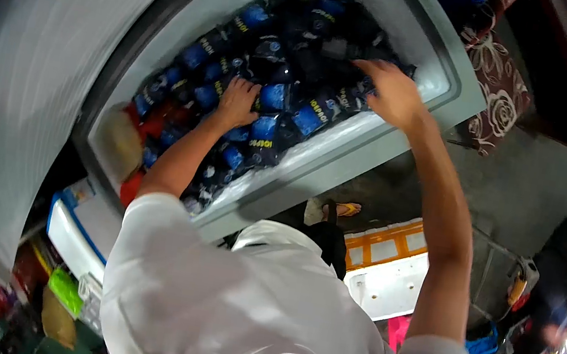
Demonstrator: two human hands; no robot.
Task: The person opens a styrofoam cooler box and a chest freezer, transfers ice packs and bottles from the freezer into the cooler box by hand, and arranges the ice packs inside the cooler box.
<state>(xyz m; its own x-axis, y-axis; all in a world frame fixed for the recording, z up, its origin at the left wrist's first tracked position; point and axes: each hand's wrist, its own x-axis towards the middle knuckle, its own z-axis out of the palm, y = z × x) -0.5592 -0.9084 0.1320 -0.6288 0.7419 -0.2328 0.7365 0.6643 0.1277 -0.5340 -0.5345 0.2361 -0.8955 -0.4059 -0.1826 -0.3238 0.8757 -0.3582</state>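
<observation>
An open chest freezer with frosted inner walls holds many dark packets with blue patches and yellow lettering. Over the middle of the pile, my left hand rests on the packets with its fingers spread. My right hand reaches in near the right inner wall, fingers apart over the dark packets, and nothing shows in its grasp. Red bags and a pale bag lie at the freezer's left end.
A white foam box with orange tape stands below the freezer. A patterned cloth-covered seat is at the upper right. A white and blue box sits at the lower left. A dark-clothed person is at the far right.
</observation>
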